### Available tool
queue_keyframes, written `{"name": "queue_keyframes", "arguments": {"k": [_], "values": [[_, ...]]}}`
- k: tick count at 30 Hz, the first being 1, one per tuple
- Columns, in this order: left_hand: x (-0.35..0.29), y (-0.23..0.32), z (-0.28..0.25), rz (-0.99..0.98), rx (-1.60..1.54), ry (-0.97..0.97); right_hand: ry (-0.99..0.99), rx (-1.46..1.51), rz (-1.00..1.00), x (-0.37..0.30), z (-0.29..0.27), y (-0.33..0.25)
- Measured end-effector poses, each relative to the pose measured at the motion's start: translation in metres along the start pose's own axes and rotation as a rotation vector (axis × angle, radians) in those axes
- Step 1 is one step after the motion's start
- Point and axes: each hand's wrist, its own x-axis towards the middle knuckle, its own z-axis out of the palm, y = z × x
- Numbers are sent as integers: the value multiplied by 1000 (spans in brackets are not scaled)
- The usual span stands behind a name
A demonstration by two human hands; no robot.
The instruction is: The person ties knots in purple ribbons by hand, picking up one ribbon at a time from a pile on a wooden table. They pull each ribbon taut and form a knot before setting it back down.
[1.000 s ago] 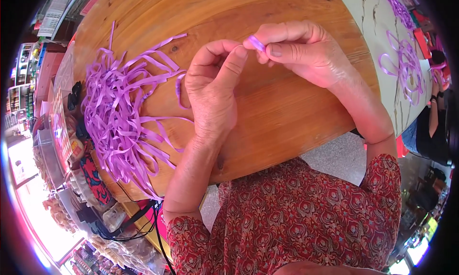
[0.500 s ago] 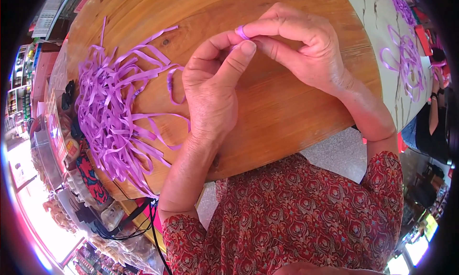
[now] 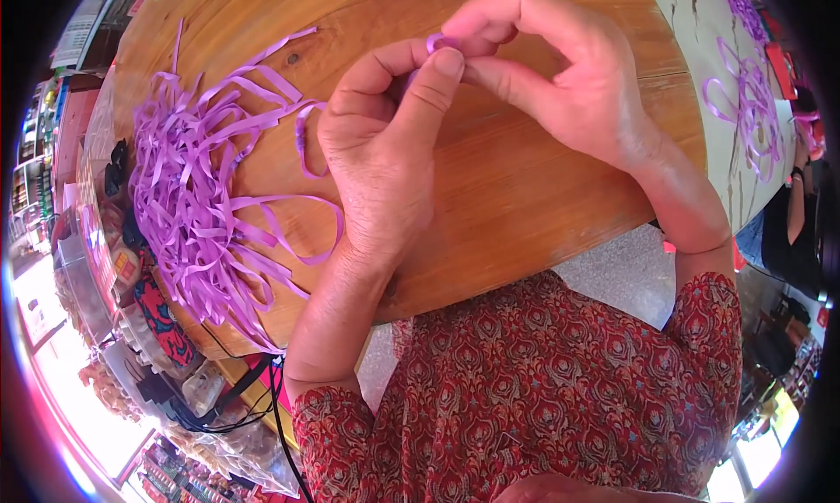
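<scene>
A narrow purple ribbon (image 3: 443,42) makes a small loop at the fingertips of both hands, above the wooden table. My left hand (image 3: 385,144) pinches it between thumb and forefinger. My right hand (image 3: 560,74) meets it from the other side, thumb and forefinger closed around its edge. Most of this ribbon is hidden behind the fingers. Left of my left hand lies a big tangled heap of purple ribbons (image 3: 188,197), with a few loose ends reaching toward my wrist.
The round wooden table (image 3: 525,206) spreads under my hands. Along its left rim stand bags and black cables (image 3: 277,389). At the right is a pale marbled surface with more purple ribbon (image 3: 754,109). Another person's arm (image 3: 797,207) shows at the far right.
My right forefinger has lifted and bent away from the ribbon loop, its fingers now more arched. The loop has turned slightly, while my left hand keeps its pinch.
</scene>
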Motion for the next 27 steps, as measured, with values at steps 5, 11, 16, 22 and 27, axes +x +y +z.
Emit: {"name": "queue_keyframes", "arguments": {"k": [5,11,16,22,27], "values": [[-2,2,-1,-70,-111,11,-157,423,253,3,-5,3],[-4,5,-2,-146,-33,31,-95,1,-87,1,-1,3],[-2,2,1,-116,165,25,338,-506,-1182,24,11,68],[9,6,-21,-340,55,-142,81,-271,-832,12,-11,23],[6,7,-5,-167,312,-126,-94,-243,-396,5,-23,14]]}}
